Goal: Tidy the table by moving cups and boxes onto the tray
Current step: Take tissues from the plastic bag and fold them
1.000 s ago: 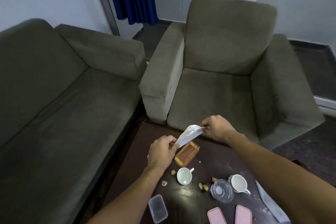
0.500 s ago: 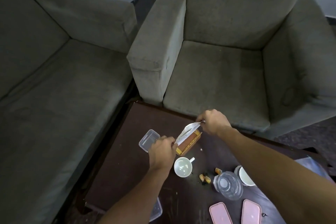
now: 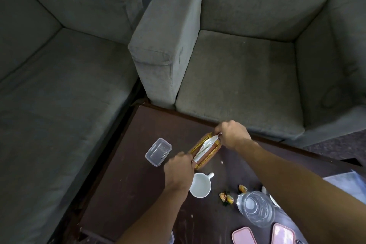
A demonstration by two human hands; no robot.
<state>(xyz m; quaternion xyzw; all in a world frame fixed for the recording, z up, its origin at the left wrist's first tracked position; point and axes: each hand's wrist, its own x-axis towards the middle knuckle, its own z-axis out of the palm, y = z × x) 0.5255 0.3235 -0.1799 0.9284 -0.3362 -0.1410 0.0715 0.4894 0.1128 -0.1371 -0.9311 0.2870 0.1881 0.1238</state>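
A white tissue (image 3: 205, 147) lies stretched along a small open wooden box (image 3: 210, 156) on the dark table (image 3: 128, 184). My left hand (image 3: 179, 170) pinches the tissue's near end. At the box's far end, my right hand (image 3: 231, 133) pinches the other end. A white cup (image 3: 200, 185) stands just right of my left wrist. A clear plastic box (image 3: 158, 151) sits left of the wooden box. A second white cup (image 3: 274, 200) is mostly hidden under my right forearm. No tray is in view.
A clear overturned bottle or jar (image 3: 255, 211) and several wrapped sweets (image 3: 225, 197) lie near the cup. Two pink lids (image 3: 243, 235) sit at the near edge. A grey sofa (image 3: 59, 85) flanks the table's left, an armchair (image 3: 247, 65) its far side.
Both hands have lowered the tissue from above the wooden box down into it. The camera has tilted further down, so the table fills more of the view.
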